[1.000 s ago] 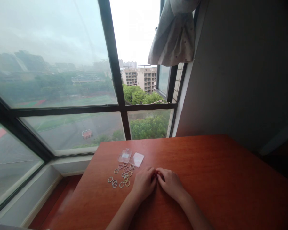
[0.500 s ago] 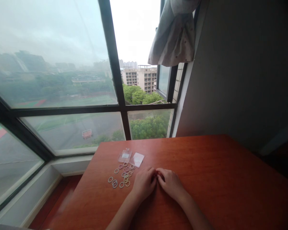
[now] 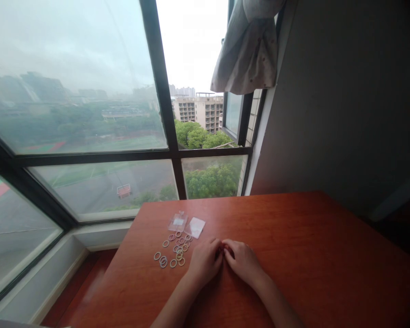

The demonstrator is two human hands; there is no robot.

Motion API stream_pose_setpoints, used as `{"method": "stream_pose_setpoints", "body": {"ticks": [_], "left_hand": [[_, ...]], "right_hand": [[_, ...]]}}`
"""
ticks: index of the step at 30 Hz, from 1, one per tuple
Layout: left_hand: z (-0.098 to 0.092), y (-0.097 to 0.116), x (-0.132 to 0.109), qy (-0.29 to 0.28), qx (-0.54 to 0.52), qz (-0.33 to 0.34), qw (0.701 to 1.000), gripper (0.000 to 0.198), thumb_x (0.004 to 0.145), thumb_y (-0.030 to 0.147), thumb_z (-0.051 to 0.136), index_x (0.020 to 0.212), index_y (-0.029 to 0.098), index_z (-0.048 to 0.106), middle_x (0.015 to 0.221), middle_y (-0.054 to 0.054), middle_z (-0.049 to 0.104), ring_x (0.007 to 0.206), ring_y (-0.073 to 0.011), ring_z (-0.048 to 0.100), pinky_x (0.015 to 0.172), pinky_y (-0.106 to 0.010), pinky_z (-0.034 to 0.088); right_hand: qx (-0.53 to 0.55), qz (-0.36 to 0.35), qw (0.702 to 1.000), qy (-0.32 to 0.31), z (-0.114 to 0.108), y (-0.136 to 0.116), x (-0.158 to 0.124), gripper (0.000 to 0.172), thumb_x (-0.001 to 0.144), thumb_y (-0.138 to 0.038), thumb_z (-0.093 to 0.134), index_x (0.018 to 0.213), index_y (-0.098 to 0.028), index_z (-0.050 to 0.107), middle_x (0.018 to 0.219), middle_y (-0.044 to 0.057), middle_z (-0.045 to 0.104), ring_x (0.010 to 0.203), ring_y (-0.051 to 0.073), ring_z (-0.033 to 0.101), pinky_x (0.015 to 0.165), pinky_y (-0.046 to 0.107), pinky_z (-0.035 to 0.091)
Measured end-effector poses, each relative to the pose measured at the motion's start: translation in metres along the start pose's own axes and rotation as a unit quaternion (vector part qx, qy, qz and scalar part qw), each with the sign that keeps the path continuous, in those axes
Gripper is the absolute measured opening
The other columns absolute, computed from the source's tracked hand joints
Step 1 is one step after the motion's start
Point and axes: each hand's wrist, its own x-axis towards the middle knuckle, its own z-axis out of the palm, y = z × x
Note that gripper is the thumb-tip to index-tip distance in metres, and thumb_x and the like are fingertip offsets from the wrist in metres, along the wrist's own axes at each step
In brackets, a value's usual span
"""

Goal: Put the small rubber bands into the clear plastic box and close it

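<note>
My left hand (image 3: pixel 206 259) and my right hand (image 3: pixel 242 259) rest on the table with curled fingers, their fingertips meeting between them. Whatever the fingertips may hold is hidden. Left of my left hand lies a loose cluster of pastel hair ties (image 3: pixel 179 249), pink, yellow, green and bluish, some overlapping. A bluish pair (image 3: pixel 163 262) and a single pale ring (image 3: pixel 157 256) lie at the cluster's left side. Behind the rings sits a small clear plastic box (image 3: pixel 178 222), and beside it a clear piece with a white square (image 3: pixel 196 227).
The reddish-brown wooden table (image 3: pixel 294 246) reaches to the window frame (image 3: pixel 172 152) at the back. A tied curtain (image 3: pixel 249 50) hangs at the upper right, in front of a dark wall (image 3: pixel 335 114). A white sill (image 3: pixel 105 234) runs left of the table.
</note>
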Motion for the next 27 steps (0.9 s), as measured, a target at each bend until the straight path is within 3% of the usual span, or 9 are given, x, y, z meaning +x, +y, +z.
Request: {"method": "stream_pose_setpoints", "body": {"ticks": [7,11,13,16,19,21,23,27], "left_hand": [[-0.002,0.001,-0.001,-0.005,0.002,0.0,1.0,0.011,0.082,0.016,0.051,0.085,0.022,0.059,0.088,-0.003,0.064,0.08,-0.0167,0.059,0.068,-0.024,0.039],[-0.022,-0.011,0.001,0.044,0.014,-0.04,0.998,0.015,0.086,0.018,0.047,0.083,0.022,0.061,0.086,-0.003,0.064,0.075,-0.0161,0.059,0.067,-0.025,0.041],[-0.04,-0.031,0.001,0.113,0.008,-0.078,0.99,0.015,0.086,0.021,0.048,0.086,0.022,0.063,0.092,-0.004,0.065,0.08,-0.0176,0.06,0.071,-0.027,0.044],[-0.067,-0.077,-0.004,0.227,0.0,-0.143,0.963,0.02,0.085,0.03,0.049,0.092,0.022,0.066,0.1,-0.006,0.065,0.093,-0.0224,0.061,0.081,-0.033,0.047],[-0.082,-0.123,-0.013,0.275,-0.034,-0.184,0.943,0.027,0.082,0.041,0.051,0.09,0.021,0.068,0.101,-0.007,0.066,0.1,-0.0246,0.061,0.092,-0.038,0.047],[-0.083,-0.143,-0.018,0.278,-0.075,-0.194,0.938,0.033,0.081,0.045,0.05,0.093,0.021,0.069,0.106,-0.007,0.065,0.105,-0.0242,0.06,0.093,-0.037,0.05],[-0.079,-0.149,-0.019,0.254,-0.089,-0.195,0.943,0.035,0.08,0.047,0.051,0.091,0.02,0.07,0.108,-0.008,0.066,0.107,-0.025,0.06,0.095,-0.038,0.049],[-0.065,-0.132,-0.013,0.208,-0.079,-0.167,0.96,0.031,0.08,0.042,0.054,0.094,0.021,0.071,0.122,-0.009,0.06,0.117,-0.0261,0.056,0.103,-0.041,0.044]], "right_hand": [[0.003,-0.007,1.0,0.0,0.0,0.001,-0.001,0.025,0.09,-0.02,0.046,0.101,-0.024,0.068,0.097,0.003,0.073,0.091,0.019,0.067,0.075,0.023,0.042],[0.003,-0.003,1.0,0.005,0.001,0.001,0.0,0.025,0.091,-0.021,0.046,0.101,-0.024,0.069,0.096,0.004,0.073,0.09,0.018,0.067,0.076,0.023,0.042],[0.008,-0.002,1.0,0.008,0.001,0.001,0.0,0.024,0.09,-0.022,0.047,0.1,-0.024,0.069,0.095,0.003,0.073,0.088,0.018,0.067,0.076,0.023,0.042],[0.014,-0.003,1.0,0.01,0.001,0.001,0.0,0.023,0.09,-0.021,0.047,0.098,-0.024,0.069,0.093,0.003,0.073,0.087,0.017,0.067,0.075,0.023,0.042],[0.017,-0.007,1.0,0.015,0.002,0.001,0.0,0.024,0.09,-0.021,0.047,0.098,-0.024,0.069,0.092,0.002,0.073,0.086,0.017,0.067,0.075,0.023,0.042],[0.016,-0.005,1.0,0.015,0.002,0.001,0.0,0.024,0.09,-0.021,0.047,0.098,-0.024,0.069,0.092,0.002,0.073,0.086,0.017,0.067,0.074,0.023,0.042],[0.013,-0.001,1.0,0.013,0.002,0.001,0.0,0.024,0.09,-0.021,0.047,0.098,-0.024,0.069,0.092,0.002,0.073,0.086,0.017,0.067,0.074,0.023,0.042],[0.015,-0.002,1.0,0.007,0.001,0.0,0.0,0.023,0.09,-0.021,0.047,0.097,-0.024,0.068,0.091,0.002,0.073,0.085,0.017,0.066,0.074,0.023,0.042]]}}
